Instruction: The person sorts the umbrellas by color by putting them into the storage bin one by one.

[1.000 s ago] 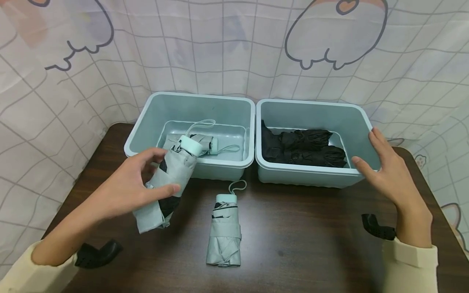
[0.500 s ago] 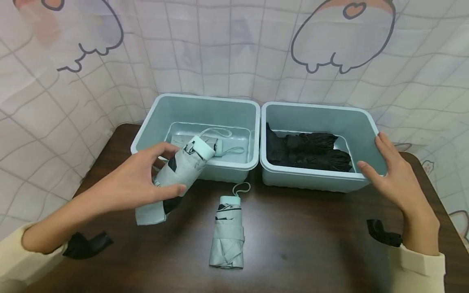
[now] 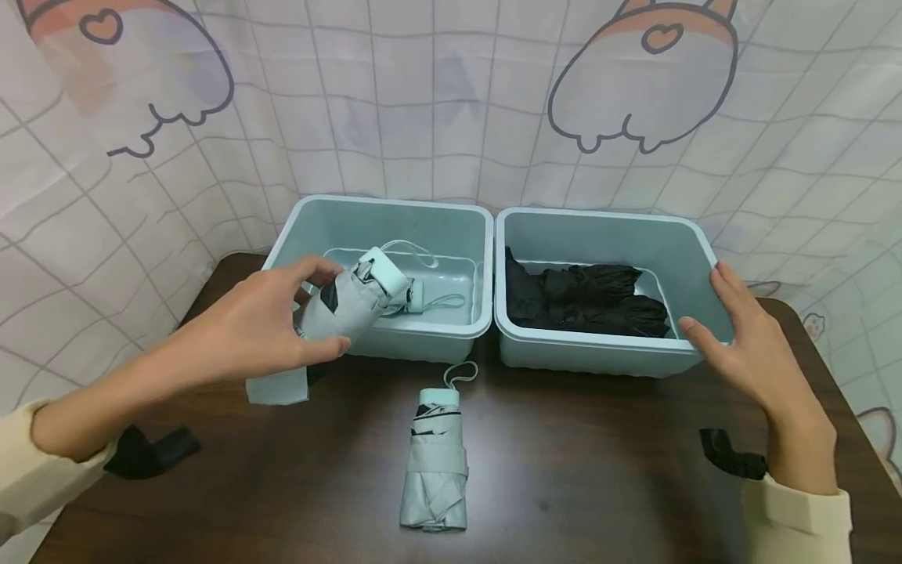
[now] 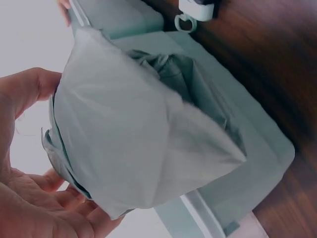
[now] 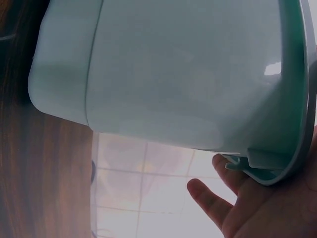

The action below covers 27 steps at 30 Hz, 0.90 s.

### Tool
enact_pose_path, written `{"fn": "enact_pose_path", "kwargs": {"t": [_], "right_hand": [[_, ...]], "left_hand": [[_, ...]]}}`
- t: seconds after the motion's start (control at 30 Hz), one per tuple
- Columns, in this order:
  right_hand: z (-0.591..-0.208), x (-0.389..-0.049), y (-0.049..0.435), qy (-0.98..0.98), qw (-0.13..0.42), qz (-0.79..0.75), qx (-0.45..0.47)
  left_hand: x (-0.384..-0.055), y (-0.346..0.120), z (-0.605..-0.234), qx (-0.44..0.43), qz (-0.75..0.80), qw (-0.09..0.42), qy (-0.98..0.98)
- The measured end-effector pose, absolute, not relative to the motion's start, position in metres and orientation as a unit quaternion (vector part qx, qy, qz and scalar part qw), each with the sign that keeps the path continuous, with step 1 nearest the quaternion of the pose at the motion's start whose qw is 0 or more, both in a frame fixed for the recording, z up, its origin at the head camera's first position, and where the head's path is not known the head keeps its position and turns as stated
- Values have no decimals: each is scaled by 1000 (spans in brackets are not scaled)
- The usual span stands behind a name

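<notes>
My left hand (image 3: 257, 325) grips a pale grey folding umbrella (image 3: 341, 305) round its middle. Its mint handle end tilts up over the front rim of the left bin (image 3: 430, 345); in the left wrist view the loose fabric end of this umbrella (image 4: 124, 124) faces the camera. Inside that bin lies another grey umbrella (image 3: 416, 298), partly hidden. A third folded umbrella (image 3: 434, 470) lies on the table, strap loop away from me. At the right bin's (image 3: 599, 356) right front corner rests my right hand (image 3: 754, 352), fingers spread along the rim; the right wrist view shows fingers (image 5: 210, 201) outside the wall.
Several black folded fabric bundles (image 3: 599, 301) fill the left part of the right bin. Both light blue bins stand side by side at the back of the dark wooden table (image 3: 578, 470). A patterned curtain (image 3: 437, 102) hangs close behind them.
My left hand has raised the umbrella and brought it farther over the left bin's front rim, tipping it closer to level. The right hand stays at the right bin's corner.
</notes>
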State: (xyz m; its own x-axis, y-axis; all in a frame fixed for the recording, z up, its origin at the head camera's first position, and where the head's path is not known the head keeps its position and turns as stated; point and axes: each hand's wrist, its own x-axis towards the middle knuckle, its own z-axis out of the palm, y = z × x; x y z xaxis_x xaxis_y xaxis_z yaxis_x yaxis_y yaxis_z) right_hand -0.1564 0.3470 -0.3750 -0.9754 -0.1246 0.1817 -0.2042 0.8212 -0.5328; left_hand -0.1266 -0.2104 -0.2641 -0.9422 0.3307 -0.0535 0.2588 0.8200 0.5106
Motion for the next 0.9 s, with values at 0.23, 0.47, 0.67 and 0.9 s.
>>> {"fn": "enact_pose_path", "kwargs": {"t": [0.23,0.47,0.67,0.9], "right_hand": [[-373,-155,349,-955,66,280,69],[-375,-151,350,-955,64,281,69],[-374,-153,350,-956,68,275,73],[-373,-158,347,-959,67,264,77]], "left_hand": [[-147,-205,-255,150,219,35,963],[-170,-207,-252,204,230,29,951],[-188,-208,-242,270,215,18,938],[-206,-213,-245,310,195,37,930]]}}
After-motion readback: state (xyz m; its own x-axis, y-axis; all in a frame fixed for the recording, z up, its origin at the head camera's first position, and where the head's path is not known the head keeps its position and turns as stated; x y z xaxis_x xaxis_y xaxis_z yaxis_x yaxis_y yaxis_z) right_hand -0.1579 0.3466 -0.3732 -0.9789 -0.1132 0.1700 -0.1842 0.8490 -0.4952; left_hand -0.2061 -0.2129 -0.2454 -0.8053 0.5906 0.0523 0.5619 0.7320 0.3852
